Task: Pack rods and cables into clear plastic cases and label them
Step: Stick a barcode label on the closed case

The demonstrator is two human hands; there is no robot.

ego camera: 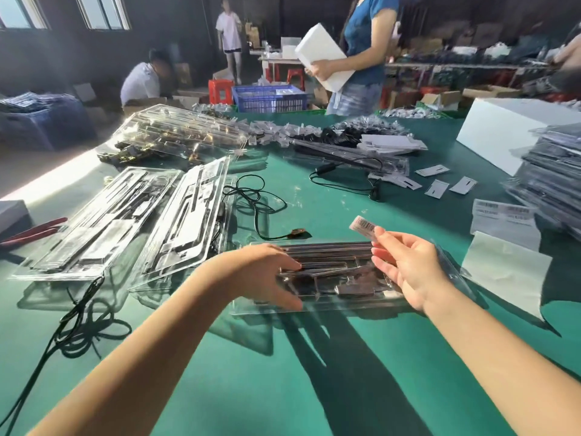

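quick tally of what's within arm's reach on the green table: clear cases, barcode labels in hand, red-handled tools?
Clear cases near the hands: 3 (one under the hands, two to the left)
Barcode label in right hand: 1
Red-handled tool: 1
Total: 5

On the green table (314, 388) we record one clear plastic case (333, 278) packed with dark rods, our left hand (267, 272) resting on its left end. Our right hand (405, 265) pinches a barcode label (363, 225) above it. We also list two filled cases (125, 221) at left, loose black cables (254, 196), and label sheets (503, 215) at right.
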